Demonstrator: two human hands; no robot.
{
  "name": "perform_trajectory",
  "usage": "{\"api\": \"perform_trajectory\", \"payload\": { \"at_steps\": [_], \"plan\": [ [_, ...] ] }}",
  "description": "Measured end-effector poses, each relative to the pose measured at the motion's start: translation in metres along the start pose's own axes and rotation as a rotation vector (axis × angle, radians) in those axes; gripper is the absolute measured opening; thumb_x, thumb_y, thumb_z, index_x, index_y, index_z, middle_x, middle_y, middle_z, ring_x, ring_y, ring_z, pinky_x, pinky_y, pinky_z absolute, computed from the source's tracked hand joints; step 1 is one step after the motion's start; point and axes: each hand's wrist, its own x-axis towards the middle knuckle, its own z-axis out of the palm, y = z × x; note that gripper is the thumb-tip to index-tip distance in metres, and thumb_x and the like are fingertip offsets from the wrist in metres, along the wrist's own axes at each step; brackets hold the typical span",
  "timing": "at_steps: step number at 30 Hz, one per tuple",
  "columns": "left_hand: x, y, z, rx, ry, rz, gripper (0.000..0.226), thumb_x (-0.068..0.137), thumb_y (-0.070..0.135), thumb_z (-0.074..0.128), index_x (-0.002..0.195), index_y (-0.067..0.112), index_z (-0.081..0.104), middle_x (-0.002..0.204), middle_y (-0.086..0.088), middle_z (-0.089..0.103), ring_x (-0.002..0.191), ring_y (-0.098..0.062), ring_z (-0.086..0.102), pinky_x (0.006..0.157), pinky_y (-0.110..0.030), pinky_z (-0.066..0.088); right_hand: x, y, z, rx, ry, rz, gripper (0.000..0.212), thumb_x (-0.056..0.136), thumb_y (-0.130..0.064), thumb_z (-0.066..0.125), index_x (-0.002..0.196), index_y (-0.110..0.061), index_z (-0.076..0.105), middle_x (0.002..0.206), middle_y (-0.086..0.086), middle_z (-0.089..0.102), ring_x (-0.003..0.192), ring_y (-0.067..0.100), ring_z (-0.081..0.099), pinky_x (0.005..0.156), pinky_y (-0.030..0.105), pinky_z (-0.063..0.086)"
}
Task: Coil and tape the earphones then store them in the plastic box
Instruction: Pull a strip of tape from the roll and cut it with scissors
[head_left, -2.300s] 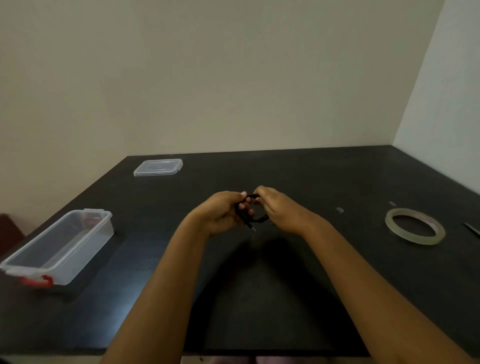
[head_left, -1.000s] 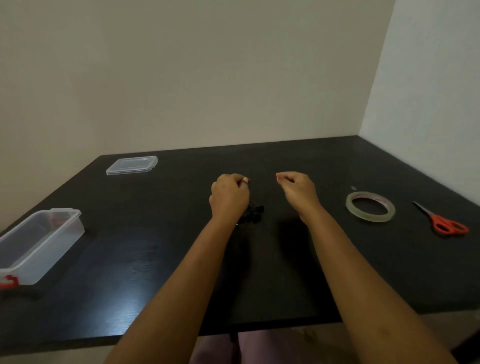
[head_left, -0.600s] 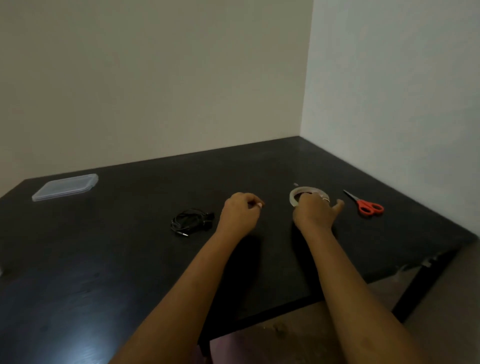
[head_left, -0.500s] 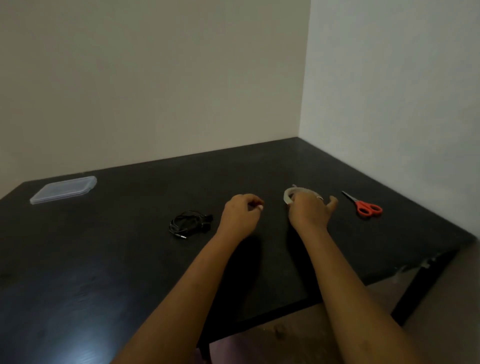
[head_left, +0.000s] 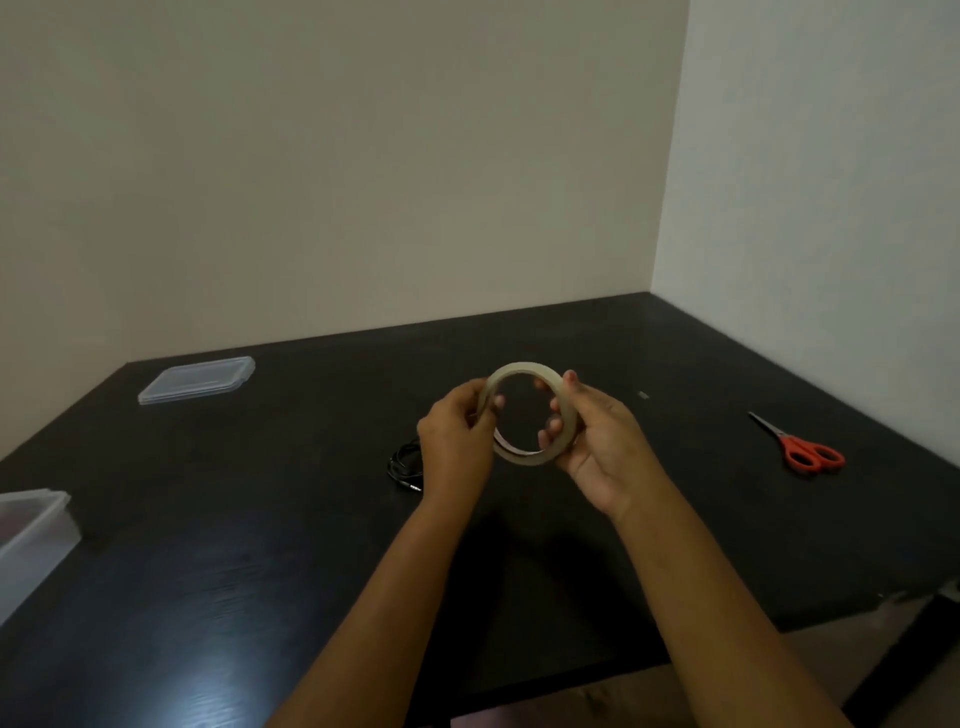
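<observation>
Head view: tape roll held up in both hands over the table

Black table (head_left: 208, 571) set in a room corner, pale walls behind and to the right. Lid (head_left: 196, 379) lies flat at far left. Box (head_left: 31, 530), clear plastic, sits at the left edge, partly cut off by the frame. Red-handled scissors (head_left: 802, 449) lie well off to the right, blades pointing toward the far wall, handles nearer the person.

Tape (head_left: 527, 413) is raised off the table at centre, ring tilted so its hole faces the camera. Left hand (head_left: 457, 441) pinches the ring's left rim, thumb and fingers closed on it. Right hand (head_left: 602, 441) grips the right rim, fingertips curled through the hole. Hands are close together, joined only by the roll.

Earphones (head_left: 406, 464) lie coiled on the table just left of and behind the left hand, which hides part of the bundle. Plug end pokes out toward the near edge. Coil's long axis cannot be judged.
</observation>
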Motion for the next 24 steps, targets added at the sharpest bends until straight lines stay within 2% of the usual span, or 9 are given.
{"api": "perform_trajectory", "payload": {
  "at_steps": [2, 6, 10, 13, 15, 18, 22, 24],
  "plan": [
    [-0.001, -0.003, -0.001, -0.041, -0.002, -0.062, 0.023, 0.088, 0.017, 0.061, 0.11, 0.018, 0.064, 0.089, 0.009, 0.065, 0.082, -0.005, 0.064, 0.07, -0.019, 0.053, 0.0, 0.001, 0.001, 0.071, 0.009, 0.02, 0.026, 0.093, -0.027, 0.055, 0.103, -0.008, 0.07, 0.08, 0.002, 0.059, 0.066, 0.01, 0.053, 0.073, 0.032, 0.052],
    [-0.004, -0.001, -0.002, -0.146, 0.016, -0.172, 0.019, 0.086, 0.018, 0.062, 0.105, 0.019, 0.065, 0.09, 0.005, 0.068, 0.086, -0.01, 0.067, 0.078, -0.031, 0.057, 0.0, 0.006, 0.003, 0.21, 0.027, 0.065, 0.03, 0.094, -0.026, 0.053, 0.113, -0.007, 0.067, 0.084, 0.003, 0.062, 0.071, 0.011, 0.056, 0.079, 0.035, 0.053],
    [-0.006, 0.003, -0.004, -0.242, 0.038, -0.222, 0.02, 0.086, 0.017, 0.062, 0.105, 0.022, 0.064, 0.091, 0.006, 0.068, 0.086, -0.01, 0.067, 0.077, -0.031, 0.057, 0.002, 0.008, 0.004, 0.245, 0.025, 0.063, 0.03, 0.096, -0.024, 0.05, 0.113, -0.006, 0.066, 0.08, 0.002, 0.061, 0.068, 0.01, 0.054, 0.077, 0.035, 0.052],
    [-0.002, 0.003, -0.01, -0.24, -0.011, -0.218, 0.025, 0.087, 0.016, 0.061, 0.111, 0.022, 0.063, 0.098, 0.002, 0.069, 0.086, -0.01, 0.066, 0.075, -0.027, 0.055, 0.003, 0.007, 0.001, 0.115, -0.04, 0.031, 0.031, 0.095, -0.024, 0.051, 0.112, -0.004, 0.066, 0.077, 0.001, 0.059, 0.06, 0.008, 0.052, 0.07, 0.029, 0.05],
    [-0.001, 0.003, -0.013, -0.085, -0.013, -0.101, 0.029, 0.089, 0.015, 0.059, 0.116, 0.022, 0.062, 0.099, 0.004, 0.067, 0.085, -0.005, 0.063, 0.076, -0.021, 0.053, 0.003, 0.006, 0.0, 0.05, -0.097, 0.009, 0.033, 0.094, -0.023, 0.052, 0.117, -0.001, 0.063, 0.074, 0.001, 0.059, 0.055, 0.006, 0.052, 0.064, 0.026, 0.05],
    [-0.002, 0.008, -0.015, 0.265, 0.066, 0.212, 0.03, 0.09, 0.016, 0.058, 0.119, 0.021, 0.061, 0.09, 0.004, 0.065, 0.073, -0.004, 0.059, 0.07, -0.015, 0.049, 0.003, 0.006, 0.003, -0.051, -0.087, -0.039, 0.029, 0.093, -0.023, 0.055, 0.11, -0.003, 0.067, 0.072, 0.001, 0.059, 0.057, 0.007, 0.052, 0.063, 0.025, 0.049],
    [-0.004, 0.016, -0.011, 0.506, 0.087, 0.59, 0.025, 0.083, 0.005, 0.065, 0.107, 0.009, 0.068, 0.097, -0.01, 0.073, 0.086, -0.023, 0.07, 0.078, -0.034, 0.058, 0.0, 0.01, 0.009, -0.312, -0.058, -0.146, 0.02, 0.092, -0.026, 0.058, 0.085, -0.014, 0.073, 0.072, -0.001, 0.059, 0.068, 0.012, 0.05, 0.067, 0.029, 0.045],
    [-0.005, 0.015, -0.01, 0.581, 0.075, 0.686, 0.028, 0.077, 0.003, 0.07, 0.105, 0.006, 0.068, 0.101, -0.012, 0.073, 0.092, -0.026, 0.07, 0.079, -0.037, 0.058, -0.003, 0.009, 0.01, -0.338, -0.05, -0.18, 0.02, 0.091, -0.026, 0.059, 0.08, -0.016, 0.073, 0.069, -0.003, 0.061, 0.069, 0.013, 0.051, 0.07, 0.032, 0.045]
  ]
}}
